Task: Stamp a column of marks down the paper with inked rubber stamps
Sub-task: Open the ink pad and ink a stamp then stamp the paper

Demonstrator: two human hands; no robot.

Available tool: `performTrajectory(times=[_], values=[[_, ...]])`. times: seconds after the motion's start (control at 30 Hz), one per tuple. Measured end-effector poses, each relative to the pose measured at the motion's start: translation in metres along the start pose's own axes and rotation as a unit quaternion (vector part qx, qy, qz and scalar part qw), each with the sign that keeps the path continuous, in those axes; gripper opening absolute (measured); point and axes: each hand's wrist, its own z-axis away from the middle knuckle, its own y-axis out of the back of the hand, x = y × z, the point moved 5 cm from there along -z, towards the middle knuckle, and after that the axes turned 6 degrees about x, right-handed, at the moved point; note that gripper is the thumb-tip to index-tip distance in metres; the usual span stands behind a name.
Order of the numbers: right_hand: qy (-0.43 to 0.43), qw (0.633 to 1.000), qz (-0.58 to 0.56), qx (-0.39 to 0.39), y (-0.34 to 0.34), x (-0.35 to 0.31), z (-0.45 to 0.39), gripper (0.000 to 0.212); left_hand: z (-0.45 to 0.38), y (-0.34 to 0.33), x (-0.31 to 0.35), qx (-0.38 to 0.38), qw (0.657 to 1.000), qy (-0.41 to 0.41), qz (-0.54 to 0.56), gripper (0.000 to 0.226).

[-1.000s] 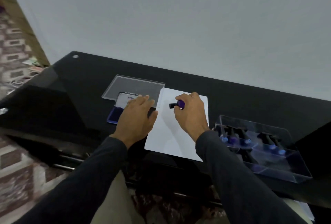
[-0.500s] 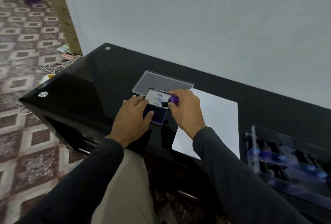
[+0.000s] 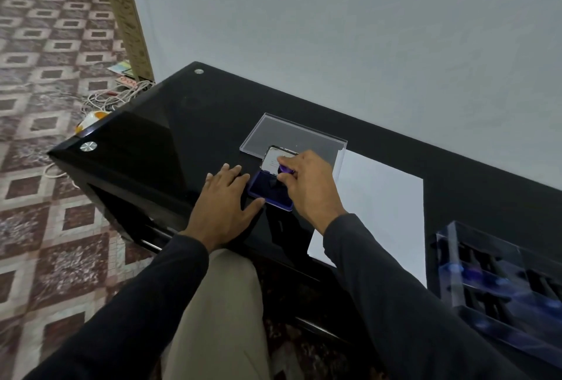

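I had my right hand (image 3: 307, 185) curled around the purple-handled stamp (image 3: 285, 169), its black foot down on the ink pad (image 3: 262, 182) under my fingers. My left hand (image 3: 226, 200) lay flat with fingers straight on the table (image 3: 158, 136), its fingertips and thumb against the pad's left edge. The paper (image 3: 377, 197) lay just right of my right hand, the tray of stamps (image 3: 498, 282) beyond my right forearm.
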Motion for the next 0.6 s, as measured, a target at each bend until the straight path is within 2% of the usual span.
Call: performTrajectory(times=[0.13,0.6], values=[[0.002,0.999,0.012,-0.031,-0.012,0.002,-0.001,0.027,0.003,-0.007,-0.004,0.010,1.000,-0.010,-0.013,0.068],[0.007,1.000,-0.015,-0.020,-0.023,0.005,0.000,0.026,0.004,-0.009,-0.004,0.030,0.999,-0.010,-0.031,0.065]])
